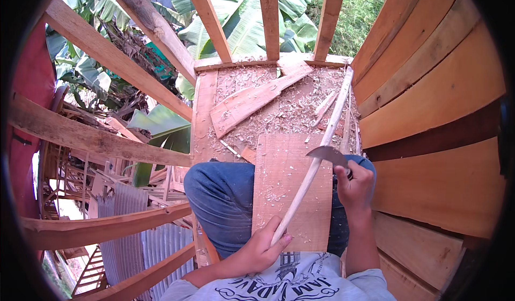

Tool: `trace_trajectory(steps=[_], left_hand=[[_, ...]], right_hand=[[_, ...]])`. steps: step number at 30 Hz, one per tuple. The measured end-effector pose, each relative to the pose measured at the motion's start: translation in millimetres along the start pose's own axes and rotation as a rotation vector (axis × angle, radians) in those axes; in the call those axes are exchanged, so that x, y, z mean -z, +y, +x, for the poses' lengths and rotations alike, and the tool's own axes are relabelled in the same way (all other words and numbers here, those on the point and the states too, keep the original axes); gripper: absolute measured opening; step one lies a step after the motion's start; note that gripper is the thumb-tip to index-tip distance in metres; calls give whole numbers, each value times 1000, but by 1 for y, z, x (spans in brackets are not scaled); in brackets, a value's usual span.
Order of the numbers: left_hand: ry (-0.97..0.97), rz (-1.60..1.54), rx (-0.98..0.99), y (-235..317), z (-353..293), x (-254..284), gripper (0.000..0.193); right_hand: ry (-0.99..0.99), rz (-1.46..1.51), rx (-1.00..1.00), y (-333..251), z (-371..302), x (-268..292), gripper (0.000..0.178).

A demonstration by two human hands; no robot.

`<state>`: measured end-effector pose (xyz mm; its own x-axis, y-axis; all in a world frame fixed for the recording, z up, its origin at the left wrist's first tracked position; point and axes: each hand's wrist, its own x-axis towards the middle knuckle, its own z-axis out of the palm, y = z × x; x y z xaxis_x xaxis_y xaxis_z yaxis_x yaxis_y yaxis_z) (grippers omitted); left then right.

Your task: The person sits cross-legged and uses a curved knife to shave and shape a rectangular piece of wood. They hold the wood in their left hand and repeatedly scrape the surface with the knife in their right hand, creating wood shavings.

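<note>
My left hand is closed round the near end of a long, pale wooden stick. The stick slants away to the far right across a flat wooden board on my lap. In my right hand is a knife with a short curved dark blade, gripped by its handle. Its blade lies against the stick, around the middle of its length. Most of the knife's handle is hidden by my fingers.
Wood shavings cover the platform beyond my knees, with a paddle-shaped wooden piece on them. Slatted rails stand on the left, and a plank wall on the right. Corrugated sheets lie below at left.
</note>
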<state>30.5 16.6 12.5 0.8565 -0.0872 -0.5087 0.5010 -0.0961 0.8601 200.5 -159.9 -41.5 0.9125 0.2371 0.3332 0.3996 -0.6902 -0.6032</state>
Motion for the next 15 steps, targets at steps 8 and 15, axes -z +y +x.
trace_trajectory(steps=[8, 15], left_hand=[[64, -87, -63, -2, 7, 7, 21], [14, -25, -69, 7, 5, 1, 21]], right_hand=[[-207, 23, 128, -22, -19, 29, 60], [-204, 24, 316, -24, -17, 11, 63]])
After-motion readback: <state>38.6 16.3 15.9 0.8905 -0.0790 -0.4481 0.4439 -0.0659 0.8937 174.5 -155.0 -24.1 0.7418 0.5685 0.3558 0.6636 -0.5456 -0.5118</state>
